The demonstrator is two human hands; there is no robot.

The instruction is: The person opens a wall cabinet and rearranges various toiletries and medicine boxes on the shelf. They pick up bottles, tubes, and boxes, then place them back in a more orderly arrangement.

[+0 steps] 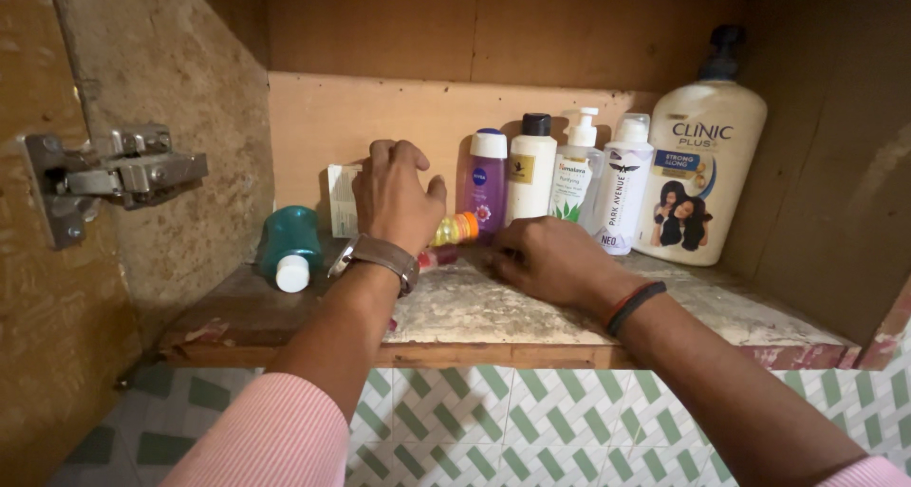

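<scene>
Five upright bottles [569, 169] crowd behind right hand [550, 259].

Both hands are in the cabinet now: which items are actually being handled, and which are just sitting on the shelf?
In hand:
left hand at the small white box
right hand beside the small yellow bottle

Lying about:
teal bottle on its side
purple bottle
large cream pump bottle

Both hands extended forward: left [394, 197] raised, right [550, 259] curled low.
</scene>
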